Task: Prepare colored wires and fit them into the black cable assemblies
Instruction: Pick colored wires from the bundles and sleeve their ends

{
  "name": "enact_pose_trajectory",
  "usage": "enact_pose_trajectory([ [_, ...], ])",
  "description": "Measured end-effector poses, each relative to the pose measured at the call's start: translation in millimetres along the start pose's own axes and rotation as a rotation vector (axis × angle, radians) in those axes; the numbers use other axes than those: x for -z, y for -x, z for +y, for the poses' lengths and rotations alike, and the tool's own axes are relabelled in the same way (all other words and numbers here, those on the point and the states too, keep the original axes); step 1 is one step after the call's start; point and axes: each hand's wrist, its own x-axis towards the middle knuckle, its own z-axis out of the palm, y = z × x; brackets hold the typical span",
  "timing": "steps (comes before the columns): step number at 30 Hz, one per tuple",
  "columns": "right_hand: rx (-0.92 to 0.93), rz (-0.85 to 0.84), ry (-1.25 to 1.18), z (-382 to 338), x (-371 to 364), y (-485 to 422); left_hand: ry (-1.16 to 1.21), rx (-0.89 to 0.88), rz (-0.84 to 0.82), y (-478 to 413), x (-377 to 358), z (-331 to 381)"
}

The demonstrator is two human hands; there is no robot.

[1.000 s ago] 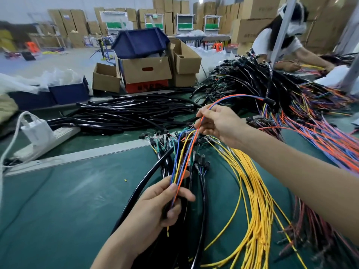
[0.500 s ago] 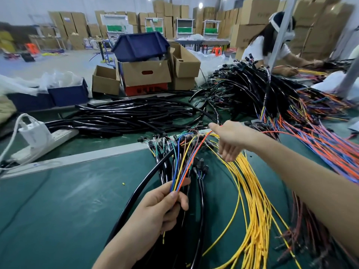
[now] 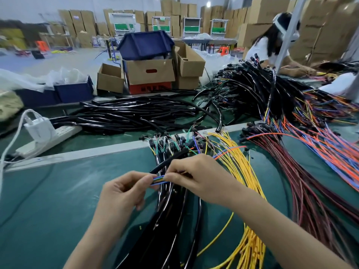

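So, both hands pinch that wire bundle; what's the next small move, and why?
Probably guide the coloured wires toward the black sleeve: the left hand and right hand both pinch them, and the sleeve lies just beyond them.

We find bare tabletop [image 3: 48, 200] from seven to ten o'clock; yellow wires [image 3: 239, 166] and red wires [image 3: 310, 200] block three, black cable assemblies [image 3: 136, 115] crowd twelve.
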Motion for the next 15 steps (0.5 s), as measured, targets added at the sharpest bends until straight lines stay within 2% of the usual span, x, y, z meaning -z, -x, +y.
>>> enact_pose_trajectory([
  [4, -0.092, 0.092, -0.151, 13, -18, 11, 0.183, 0.123, 0.197, -5, -2, -12],
  [7, -0.144, 0.155, -0.208, 20, -25, 17, 0.324, 0.159, 0.218, -7, -3, -15],
  [15, -0.138, 0.179, -0.193, 23, -26, 24, 0.194, 0.213, 0.206, -2, -2, -14],
])
